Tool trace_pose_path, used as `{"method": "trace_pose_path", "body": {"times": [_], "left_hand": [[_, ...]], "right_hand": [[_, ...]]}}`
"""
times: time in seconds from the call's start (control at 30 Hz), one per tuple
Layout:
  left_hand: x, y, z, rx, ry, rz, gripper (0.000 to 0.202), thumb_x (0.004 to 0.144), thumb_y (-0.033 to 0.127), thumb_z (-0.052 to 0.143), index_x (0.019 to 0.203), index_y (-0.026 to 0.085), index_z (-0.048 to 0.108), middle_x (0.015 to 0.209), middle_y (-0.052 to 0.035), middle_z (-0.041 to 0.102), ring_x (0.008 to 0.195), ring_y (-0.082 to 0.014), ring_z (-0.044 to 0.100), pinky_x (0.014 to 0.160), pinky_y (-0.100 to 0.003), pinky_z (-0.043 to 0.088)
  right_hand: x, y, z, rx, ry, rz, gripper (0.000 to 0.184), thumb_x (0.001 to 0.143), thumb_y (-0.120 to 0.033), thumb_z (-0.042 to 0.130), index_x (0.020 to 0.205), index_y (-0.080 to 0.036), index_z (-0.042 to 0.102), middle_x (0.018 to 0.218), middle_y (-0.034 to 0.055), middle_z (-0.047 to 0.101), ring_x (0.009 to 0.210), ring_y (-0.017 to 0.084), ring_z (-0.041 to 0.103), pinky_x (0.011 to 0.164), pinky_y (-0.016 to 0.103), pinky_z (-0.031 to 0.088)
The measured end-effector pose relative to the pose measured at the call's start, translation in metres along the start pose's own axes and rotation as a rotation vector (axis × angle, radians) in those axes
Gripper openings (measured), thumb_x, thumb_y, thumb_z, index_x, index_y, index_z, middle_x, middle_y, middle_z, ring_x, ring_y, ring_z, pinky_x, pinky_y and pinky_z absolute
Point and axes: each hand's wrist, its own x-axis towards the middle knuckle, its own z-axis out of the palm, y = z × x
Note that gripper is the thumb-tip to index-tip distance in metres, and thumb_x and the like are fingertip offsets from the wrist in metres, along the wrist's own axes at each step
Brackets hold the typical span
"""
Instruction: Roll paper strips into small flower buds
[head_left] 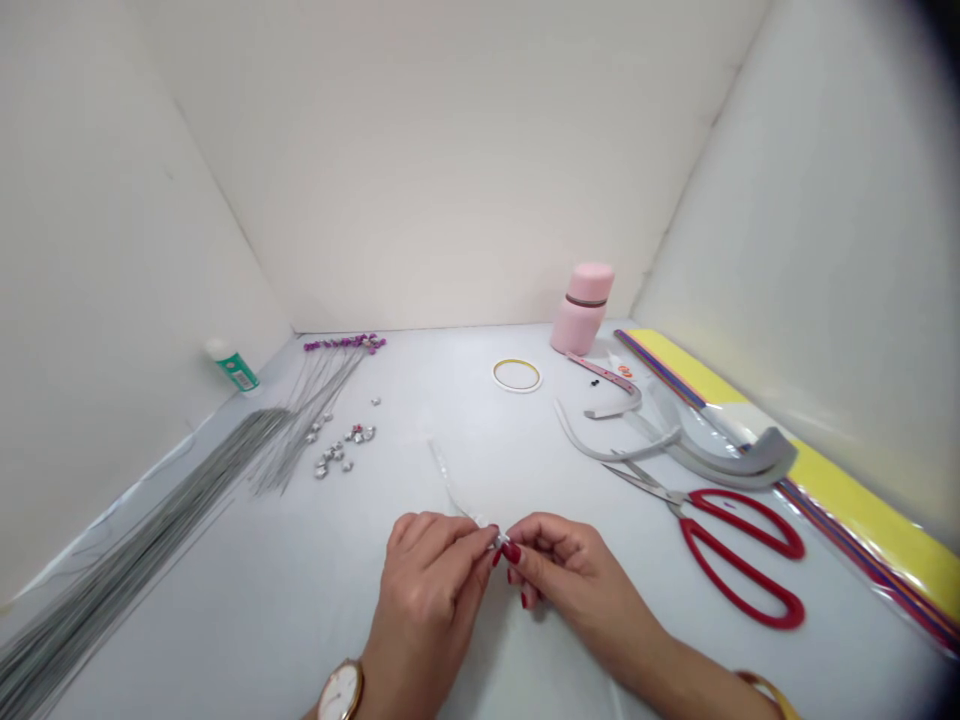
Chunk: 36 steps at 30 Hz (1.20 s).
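Note:
My left hand (pixel 431 580) is closed, thumb and fingertips pinching a narrow silvery-white paper strip (pixel 442 472). The strip's loose tail runs up and left from my fingers across the table. My right hand (pixel 566 570) pinches the strip's small folded end (pixel 501 540) between thumb and index finger, right against the left fingertips. Fingers cover much of that folded end. Left of my hands lie several small silver folded pieces (pixel 330 456), star-like in shape, some with a touch of red among them.
Red-handled scissors (pixel 679 497) lie partly spread at right, near curled grey-white strips (pixel 727 465) and coloured paper packs (pixel 840 480). Behind stand a pink bottle (pixel 581 312) and a tape ring (pixel 517 376). Grey wires (pixel 165 530), purple-tipped stems (pixel 345 343) and a green-white tube (pixel 234 368) are left.

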Motion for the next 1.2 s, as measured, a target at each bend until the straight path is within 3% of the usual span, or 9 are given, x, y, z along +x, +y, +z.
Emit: {"method": "trace_pose_path", "body": {"times": [0.1, 0.3, 0.53, 0.77, 0.9, 1.0, 1.1, 1.2], "left_hand": [[-0.001, -0.001, 0.002, -0.143, -0.023, -0.093, 0.020, 0.079, 0.006, 0.052, 0.093, 0.015, 0.063, 0.079, -0.0059, 0.063, 0.074, -0.0169, 0.055, 0.067, -0.031, 0.042], [-0.002, -0.002, 0.004, -0.379, -0.063, -0.416, 0.011, 0.079, 0.016, 0.054, 0.084, 0.019, 0.063, 0.080, -0.0032, 0.064, 0.077, -0.0157, 0.059, 0.070, -0.027, 0.047], [0.002, 0.004, 0.002, -0.416, -0.091, -0.470, 0.011, 0.078, 0.019, 0.055, 0.078, 0.018, 0.065, 0.077, -0.0031, 0.066, 0.076, -0.0165, 0.060, 0.070, -0.027, 0.046], [0.007, 0.003, 0.002, -0.618, -0.137, -0.740, 0.013, 0.074, 0.027, 0.059, 0.070, 0.015, 0.064, 0.072, -0.0040, 0.066, 0.071, -0.0176, 0.059, 0.068, -0.026, 0.045], [0.009, 0.003, 0.003, -0.753, -0.143, -0.856, 0.015, 0.072, 0.028, 0.060, 0.068, 0.014, 0.062, 0.065, -0.0015, 0.062, 0.063, -0.0139, 0.054, 0.061, -0.023, 0.042], [0.010, 0.003, 0.004, -0.815, -0.148, -0.938, 0.016, 0.071, 0.029, 0.061, 0.066, 0.013, 0.061, 0.060, 0.0002, 0.058, 0.057, -0.0113, 0.049, 0.056, -0.021, 0.039], [0.009, 0.003, 0.006, -0.851, -0.121, -0.945, 0.016, 0.072, 0.028, 0.061, 0.067, 0.013, 0.061, 0.059, 0.0004, 0.058, 0.057, -0.0110, 0.048, 0.057, -0.021, 0.038], [0.008, 0.003, 0.006, -0.842, -0.106, -0.952, 0.014, 0.072, 0.027, 0.061, 0.067, 0.013, 0.061, 0.058, 0.0006, 0.058, 0.055, -0.0107, 0.049, 0.056, -0.022, 0.037]], "right_hand": [[0.001, 0.000, 0.001, -0.011, 0.001, -0.016, 0.018, 0.077, -0.030, 0.057, 0.074, -0.013, 0.061, 0.059, -0.0019, 0.054, 0.047, 0.007, 0.047, 0.047, 0.020, 0.036], [0.000, 0.002, 0.000, -0.074, 0.002, -0.052, 0.018, 0.079, -0.029, 0.055, 0.078, -0.014, 0.065, 0.061, -0.0014, 0.054, 0.048, 0.008, 0.048, 0.047, 0.020, 0.037], [-0.002, 0.002, 0.000, -0.204, 0.029, -0.108, 0.017, 0.081, -0.026, 0.052, 0.081, -0.015, 0.065, 0.061, -0.0008, 0.056, 0.051, 0.009, 0.049, 0.049, 0.020, 0.040], [-0.004, 0.001, 0.000, -0.338, 0.055, -0.134, 0.017, 0.082, -0.026, 0.050, 0.073, -0.016, 0.061, 0.056, -0.0021, 0.052, 0.052, 0.010, 0.047, 0.049, 0.020, 0.039], [-0.006, -0.002, 0.000, -0.418, 0.172, -0.285, 0.014, 0.084, -0.026, 0.045, 0.086, -0.018, 0.057, 0.079, 0.0030, 0.059, 0.074, 0.015, 0.054, 0.066, 0.024, 0.043], [-0.006, -0.004, 0.000, -0.465, 0.104, -0.372, 0.018, 0.085, -0.024, 0.044, 0.099, -0.019, 0.055, 0.097, 0.0058, 0.057, 0.092, 0.017, 0.052, 0.081, 0.028, 0.040], [-0.005, -0.004, 0.001, -0.437, -0.019, -0.264, 0.013, 0.085, -0.025, 0.045, 0.085, -0.018, 0.057, 0.079, 0.0029, 0.060, 0.075, 0.015, 0.055, 0.069, 0.025, 0.043], [-0.003, -0.001, 0.001, -0.359, -0.033, -0.133, 0.016, 0.084, -0.027, 0.048, 0.073, -0.018, 0.055, 0.061, -0.0009, 0.056, 0.059, 0.012, 0.052, 0.056, 0.022, 0.040]]}}
